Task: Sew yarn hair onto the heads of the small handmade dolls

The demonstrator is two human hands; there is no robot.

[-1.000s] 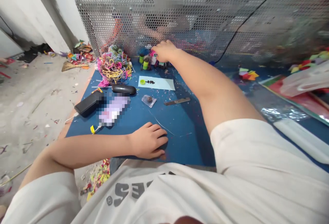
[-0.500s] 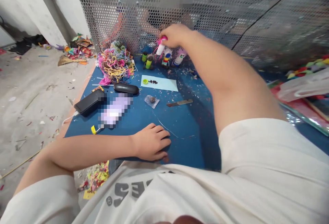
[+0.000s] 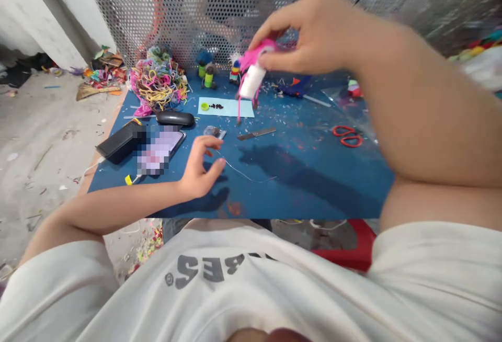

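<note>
My right hand (image 3: 314, 33) is raised above the blue table (image 3: 306, 174) and pinches a small craft figure (image 3: 251, 78) with a white body, pink fuzzy top and thin pink legs hanging down. My left hand (image 3: 202, 167) is lifted just off the table near its front edge, fingers apart and curled, holding nothing; a thin wire (image 3: 245, 174) lies by its fingertips. More small figures (image 3: 207, 72) stand at the back by the mesh. A light blue card (image 3: 225, 107) carries dark beads and a green cap.
A tangle of coloured pipe cleaners (image 3: 157, 80) sits back left. A black case (image 3: 174, 118), a black box (image 3: 115, 143), a phone (image 3: 159, 151), a small bag (image 3: 214, 132), a metal blade (image 3: 257, 134) and red scissors (image 3: 347, 135) lie about. Perforated mesh (image 3: 157, 12) walls the back.
My right hand lifted the pink-and-white figure from the back row and brought it up and nearer to me. My left hand rose off the table and opened.
</note>
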